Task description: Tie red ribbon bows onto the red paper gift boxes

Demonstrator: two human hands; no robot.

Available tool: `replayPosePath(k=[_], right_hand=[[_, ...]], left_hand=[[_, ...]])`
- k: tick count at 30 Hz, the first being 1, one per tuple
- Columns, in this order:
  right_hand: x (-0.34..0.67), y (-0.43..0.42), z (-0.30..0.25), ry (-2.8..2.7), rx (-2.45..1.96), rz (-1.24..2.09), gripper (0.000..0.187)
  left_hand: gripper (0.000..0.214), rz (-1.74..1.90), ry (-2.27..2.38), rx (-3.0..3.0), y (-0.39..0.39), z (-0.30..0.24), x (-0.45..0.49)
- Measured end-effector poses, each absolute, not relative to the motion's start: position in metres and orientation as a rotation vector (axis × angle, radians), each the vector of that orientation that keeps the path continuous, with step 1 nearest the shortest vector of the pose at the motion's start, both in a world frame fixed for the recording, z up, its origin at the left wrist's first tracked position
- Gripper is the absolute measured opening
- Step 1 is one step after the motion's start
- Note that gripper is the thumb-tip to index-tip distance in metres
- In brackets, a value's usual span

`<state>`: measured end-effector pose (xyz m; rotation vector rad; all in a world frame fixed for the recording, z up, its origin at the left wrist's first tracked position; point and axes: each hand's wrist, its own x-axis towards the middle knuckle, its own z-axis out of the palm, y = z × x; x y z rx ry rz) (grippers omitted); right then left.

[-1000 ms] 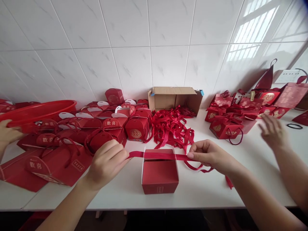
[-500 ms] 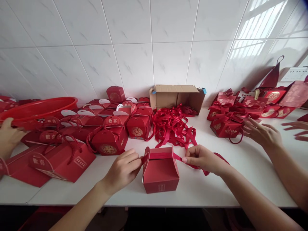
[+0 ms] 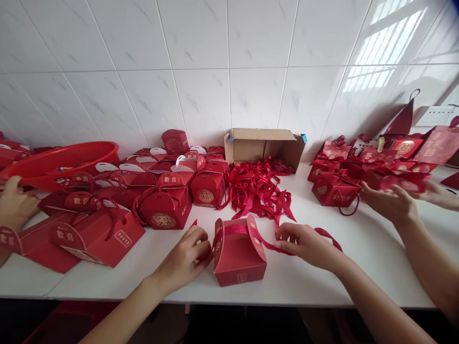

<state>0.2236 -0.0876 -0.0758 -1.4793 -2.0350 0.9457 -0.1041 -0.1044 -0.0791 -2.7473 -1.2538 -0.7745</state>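
Observation:
A small red gift box (image 3: 239,255) stands near the front edge of the white table (image 3: 311,282), its two top flaps raised. A red ribbon (image 3: 263,242) runs across the box's open top. My left hand (image 3: 186,255) is closed on the ribbon's end at the box's left side. Right of the box, my right hand (image 3: 306,243) pinches the ribbon's other part, which loops behind it. Both hands rest just above the tabletop.
A heap of loose red ribbons (image 3: 258,188) lies before an open cardboard box (image 3: 263,145). Several folded red boxes (image 3: 161,191) and a red basin (image 3: 57,160) fill the left. Other people's hands work at far left (image 3: 14,203) and at right (image 3: 392,203) among more red boxes (image 3: 337,188).
My two hands have come closer to the box, and the ribbon, stretched flat across it before, now hangs slack. The box flaps stand up. The person at right has picked up a red box.

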Motion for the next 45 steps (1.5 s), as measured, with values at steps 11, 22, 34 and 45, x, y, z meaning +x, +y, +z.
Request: replayPosePath(k=[11,22,34,45], right_hand=[[0.216,-0.146,-0.052,-2.192,-1.289,1.137,0.041],[0.174,-0.126,-0.087,-1.21,-0.984,1.327,0.032],[0.145,-0.111,-0.084,-0.071,-0.354,1.608,0.011],[0.169,-0.11,-0.07,-0.049,-0.527,1.411,0.004]], left_hand=[[0.017,-0.707,-1.674,-2.814,-0.168,-0.063,-0.096],[0.052,-2.679,-2.325,-2.311,-0.137,-0.081,-0.083],[0.026,-4.062,-1.912,-0.12,-0.138,-0.058,-0.051],[0.017,-3.936,-1.539,-0.291,-0.144,-0.053,-0.059]])
